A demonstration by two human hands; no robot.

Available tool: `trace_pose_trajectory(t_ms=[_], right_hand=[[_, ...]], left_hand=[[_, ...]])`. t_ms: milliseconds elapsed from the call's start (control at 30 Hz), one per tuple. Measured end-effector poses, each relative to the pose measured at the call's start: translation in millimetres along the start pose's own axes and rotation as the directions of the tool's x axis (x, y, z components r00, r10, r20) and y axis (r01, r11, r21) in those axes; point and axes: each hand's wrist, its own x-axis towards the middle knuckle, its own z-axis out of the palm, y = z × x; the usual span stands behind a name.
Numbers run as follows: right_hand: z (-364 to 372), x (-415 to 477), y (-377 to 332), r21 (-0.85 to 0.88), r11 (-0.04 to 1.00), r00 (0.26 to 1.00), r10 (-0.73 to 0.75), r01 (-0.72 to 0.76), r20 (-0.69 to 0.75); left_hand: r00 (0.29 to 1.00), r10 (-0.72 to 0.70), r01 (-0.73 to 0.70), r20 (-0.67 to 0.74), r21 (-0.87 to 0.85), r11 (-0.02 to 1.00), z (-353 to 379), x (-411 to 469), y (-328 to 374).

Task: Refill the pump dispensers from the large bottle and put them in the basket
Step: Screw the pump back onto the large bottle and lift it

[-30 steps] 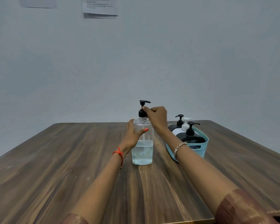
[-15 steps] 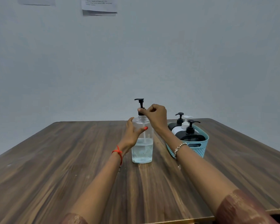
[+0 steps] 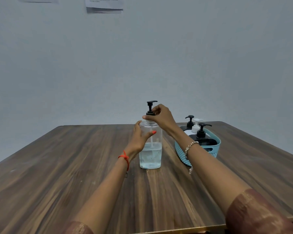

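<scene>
Left hand (image 3: 139,139) steadies the clear bottle (image 3: 150,146) beside the basket (image 3: 181,154) so right hand (image 3: 161,115) can twist its pump collar (image 3: 150,113).

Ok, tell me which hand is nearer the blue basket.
Right. The right hand pinches the pump collar of the clear bottle, just left of the basket; the left hand grips the bottle's left side, farther away.

- Clear bottle (image 3: 150,149) in the left hand (image 3: 140,139): glossy see-through plastic.
- Black pump (image 3: 150,107) pinched by the right hand (image 3: 162,115): smooth plastic, slight sheen.
- Table (image 3: 57,166) under both hands: wood grain, smooth, low sheen.
- Basket (image 3: 181,152) right of the right hand: pale blue perforated plastic.
- Bracelet (image 3: 190,146) on the right wrist: shiny metal beads.
</scene>
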Motion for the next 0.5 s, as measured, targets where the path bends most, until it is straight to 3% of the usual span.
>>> trace_pose_trajectory(t_ms=[133, 333, 500], right_hand=[[-7.1, 3.6, 0.7, 0.201, 0.978, 0.994, 0.037, -0.057, 0.102], [7.5, 0.3, 4.3, 0.084, 0.996, 0.995, 0.018, -0.01, -0.096], [-2.2, 3.0, 5.0, 0.251, 0.966, 0.994, 0.041, -0.066, 0.104]], left_hand=[[1.0, -0.004, 0.004, -0.005, -0.001, 1.0, 0.3, -0.4, 0.2], [1.0, 0.0, 0.0, -0.009, 0.013, 1.0, 0.2, -0.5, -0.2], [1.0, -0.005, 0.005, -0.01, -0.005, 1.0, 0.8, 0.6, -0.9]])
